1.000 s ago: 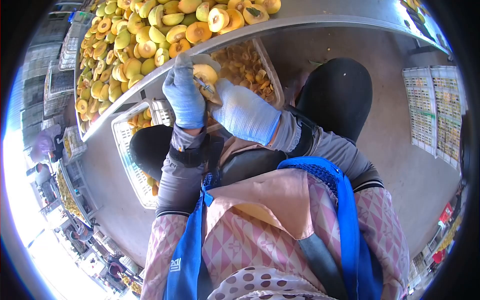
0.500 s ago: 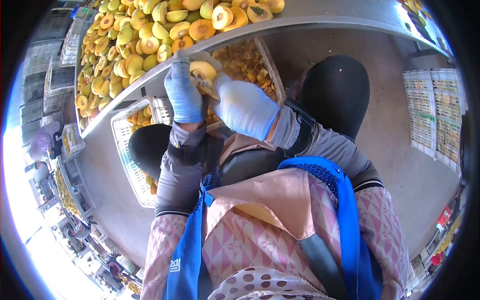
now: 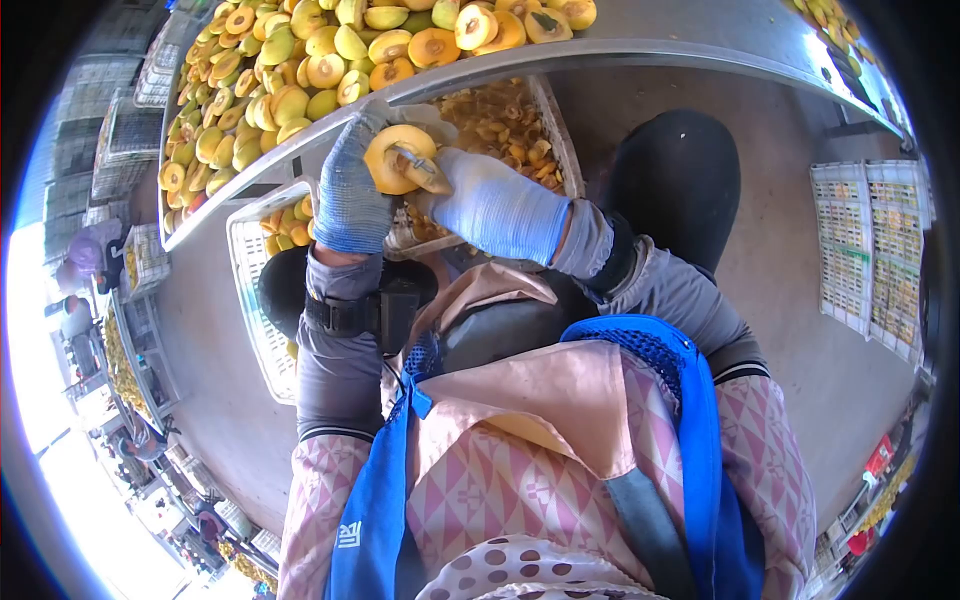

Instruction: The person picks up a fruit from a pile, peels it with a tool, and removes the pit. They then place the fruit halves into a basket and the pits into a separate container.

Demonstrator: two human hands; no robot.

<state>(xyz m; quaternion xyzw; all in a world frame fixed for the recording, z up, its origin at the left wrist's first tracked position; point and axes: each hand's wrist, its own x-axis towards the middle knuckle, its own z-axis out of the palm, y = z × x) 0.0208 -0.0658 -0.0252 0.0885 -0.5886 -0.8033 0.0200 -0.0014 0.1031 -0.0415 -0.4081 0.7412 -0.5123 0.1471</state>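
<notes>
My left hand (image 3: 352, 190), in a blue-and-white knit glove, grips a yellow peach half (image 3: 384, 163) with its cut face turned up toward me. My right hand (image 3: 500, 205), gloved alike, is closed around a small pitting knife (image 3: 428, 177) with a tan handle and a metal tip. The metal tip lies over the middle of the cut face. Both hands are close together just off the near edge of a metal table (image 3: 470, 68), which carries a heap of peach halves (image 3: 290, 103). Below the hands, a bin (image 3: 562, 130) holds brownish peach scraps.
A white crate (image 3: 246, 300) with peach pieces stands on the floor by my left knee. My right knee (image 3: 675, 180) is beside the bin. Stacked white crates (image 3: 865, 245) stand at the right. Far left, a person (image 3: 92, 255) is near other tables and crates.
The peach half has turned so its cut face shows more fully, with the knife tip across it. My left hand and forearm have shifted slightly left and toward me.
</notes>
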